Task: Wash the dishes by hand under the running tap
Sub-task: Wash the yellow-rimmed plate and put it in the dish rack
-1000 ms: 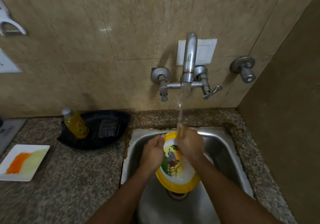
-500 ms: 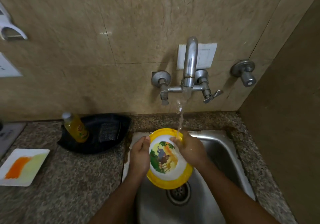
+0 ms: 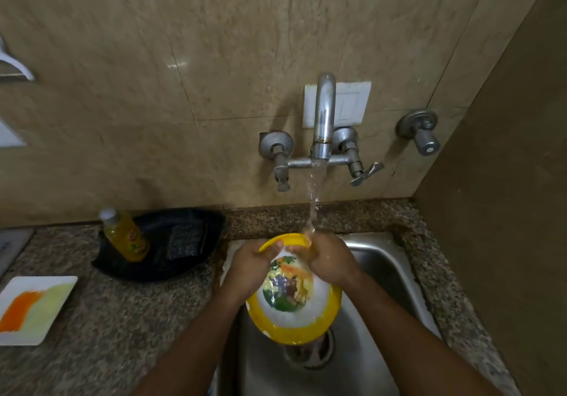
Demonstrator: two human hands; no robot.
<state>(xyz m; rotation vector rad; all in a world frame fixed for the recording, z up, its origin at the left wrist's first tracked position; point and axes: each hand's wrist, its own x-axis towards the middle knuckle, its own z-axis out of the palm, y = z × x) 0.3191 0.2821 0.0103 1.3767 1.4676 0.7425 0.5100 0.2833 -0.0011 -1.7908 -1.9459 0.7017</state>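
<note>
where hands overlap, plate (image 3: 290,297) rim hidden

Both hands' fingertips hidden behind the yellow-rimmed plate (image 3: 293,300), which covers part of the sink drain (image 3: 310,355); soap bottle (image 3: 127,236) label too blurry to read; white wall hook (image 3: 15,65) & square dish (image 3: 33,308) cut off at left edge.

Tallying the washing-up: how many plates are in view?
2. A yellow-rimmed plate held over the sink, and a white square plate on the counter at far left. Others may lie out of frame.
</note>
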